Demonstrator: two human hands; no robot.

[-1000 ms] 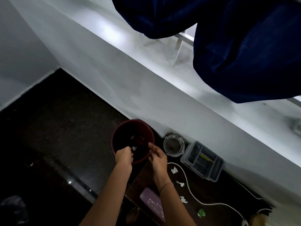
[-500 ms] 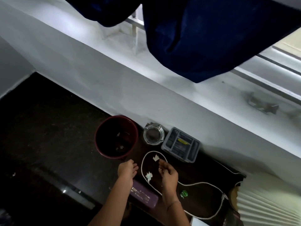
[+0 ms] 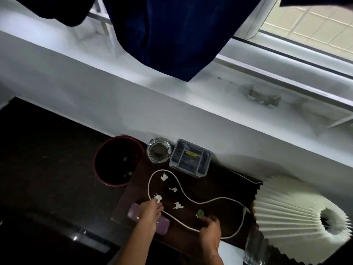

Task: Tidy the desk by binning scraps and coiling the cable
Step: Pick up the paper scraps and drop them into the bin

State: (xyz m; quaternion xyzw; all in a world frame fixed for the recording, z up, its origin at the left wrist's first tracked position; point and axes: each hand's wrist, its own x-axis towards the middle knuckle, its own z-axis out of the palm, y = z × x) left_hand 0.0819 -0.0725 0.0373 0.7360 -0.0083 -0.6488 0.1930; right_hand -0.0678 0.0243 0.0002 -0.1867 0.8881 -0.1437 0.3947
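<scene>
left hand [image 3: 150, 208] pinches a white scrap [image 3: 158, 197] near the desk's [image 3: 210, 188] left edge; right hand [image 3: 210, 229], fingers curled, touches a green scrap [image 3: 200, 213] beside the cable [image 3: 183, 192].

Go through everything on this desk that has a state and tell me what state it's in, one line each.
Red bin: open, a few scraps inside.
White cable: uncoiled, looped loosely across the desk.
White paper scraps: several loose on the desk.
Green scrap: on the desk, at the right hand's fingertips.
Left hand: fingers on a white scrap.
Right hand: reaching for the green scrap.
Glass jar: upright, no lid.
Grey organiser box: lid closed.
</scene>
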